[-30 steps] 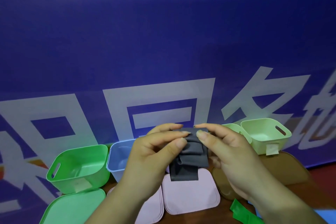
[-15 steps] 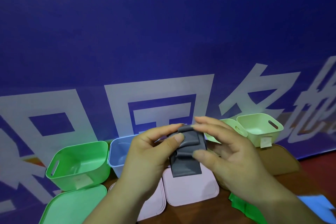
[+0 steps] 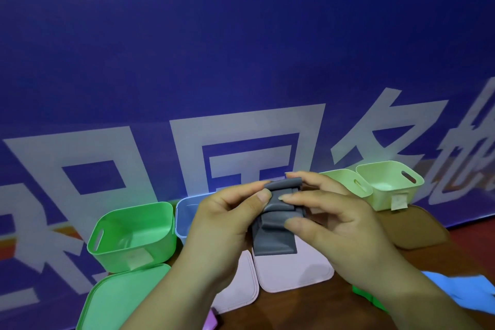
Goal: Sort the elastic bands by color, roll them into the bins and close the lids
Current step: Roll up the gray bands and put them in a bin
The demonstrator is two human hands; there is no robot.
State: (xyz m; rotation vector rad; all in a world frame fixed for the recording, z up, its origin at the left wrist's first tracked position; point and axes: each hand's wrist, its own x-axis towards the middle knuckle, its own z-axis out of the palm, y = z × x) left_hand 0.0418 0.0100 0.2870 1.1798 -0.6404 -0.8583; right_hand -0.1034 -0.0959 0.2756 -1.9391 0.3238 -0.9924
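Springback threatens: the left grip [image 3: 222,225] and right grip [image 3: 334,225] both pinch the half-rolled grey elastic band [image 3: 276,233], held above the pale pink plastic lids [image 3: 294,270]; a slipped thumb would likely let it unroll.

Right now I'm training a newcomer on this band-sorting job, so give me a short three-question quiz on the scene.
1. True or false: the left hand and the right hand both hold the grey rubbery elastic band.
2. Choose: the bright green plastic bin stands A) left of the pale blue plastic bin, B) right of it, C) inside it.
3. How many pale yellow-green plastic bins stand at the right?
Key: 1 true; 2 A; 3 two.
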